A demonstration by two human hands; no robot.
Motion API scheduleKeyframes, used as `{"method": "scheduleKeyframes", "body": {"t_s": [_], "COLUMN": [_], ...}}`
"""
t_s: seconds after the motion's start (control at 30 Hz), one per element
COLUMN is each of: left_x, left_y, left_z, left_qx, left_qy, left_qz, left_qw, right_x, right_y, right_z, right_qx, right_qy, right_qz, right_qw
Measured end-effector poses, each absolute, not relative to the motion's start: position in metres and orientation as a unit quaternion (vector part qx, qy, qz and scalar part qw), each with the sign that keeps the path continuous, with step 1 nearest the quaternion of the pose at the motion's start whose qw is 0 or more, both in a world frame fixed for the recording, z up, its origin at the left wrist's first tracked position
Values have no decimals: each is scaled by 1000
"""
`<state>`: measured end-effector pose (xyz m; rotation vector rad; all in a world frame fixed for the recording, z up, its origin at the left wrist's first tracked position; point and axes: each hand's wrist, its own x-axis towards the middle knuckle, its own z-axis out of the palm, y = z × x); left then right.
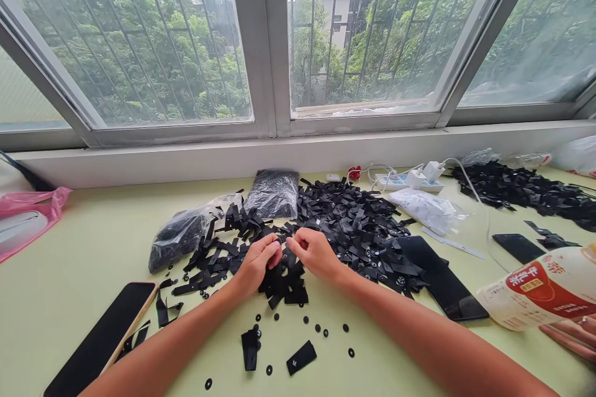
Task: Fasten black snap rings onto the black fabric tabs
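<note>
My left hand [263, 258] and my right hand [316, 253] meet over the middle of the table, fingertips almost touching. Both are closed in a pinch. A bit of black shows between them, but whether it is held or lies behind them I cannot make out. Around and beneath lies a heap of short black fabric strips [349, 217]. In front of my wrists a black strip marked M [301, 357] lies flat, with a folded black strip [250, 349] to its left. Small black ring-shaped discs [351, 352] are scattered nearby.
Plastic bags of black pieces [271, 194] stand behind the heap. A phone [100, 335] lies left, a dark flat device [442, 279] right. Another person's hand [570, 335] is beside a bottle [540, 288]. A power strip [410, 183] with cables sits below the window.
</note>
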<state>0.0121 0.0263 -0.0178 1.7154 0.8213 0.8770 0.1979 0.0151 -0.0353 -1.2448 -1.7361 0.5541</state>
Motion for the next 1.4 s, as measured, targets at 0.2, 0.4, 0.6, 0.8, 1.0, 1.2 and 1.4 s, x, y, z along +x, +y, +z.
{"method": "scheduleKeyframes", "body": {"t_s": [0.2, 0.4, 0.6, 0.8, 1.0, 1.2, 1.4], "left_x": [12, 14, 14, 13, 6, 9, 10], "left_y": [27, 26, 24, 23, 38, 33, 32], "left_z": [-26, -21, -20, -26, -34, -33, -32], "left_qx": [711, 773, 747, 729, 571, 606, 623], "left_qy": [401, 389, 448, 484, 524, 482, 472], "left_qz": [371, 365, 374, 421, 620, 612, 581], "left_qw": [443, 344, 318, 237, 123, 163, 226], "right_x": [198, 197, 198, 195, 232, 275, 274], "right_y": [14, 13, 15, 10, 34, 59, 56], "right_z": [-39, -36, -39, -36, -17, -18, -9], "right_qx": [-475, -449, -450, -479, -683, -735, -717], "right_qy": [-704, -712, -734, -764, -685, -672, -678], "right_qz": [241, 260, 227, 159, -52, -59, -74], "right_qw": [470, 473, 454, 403, 251, 72, 143]}}
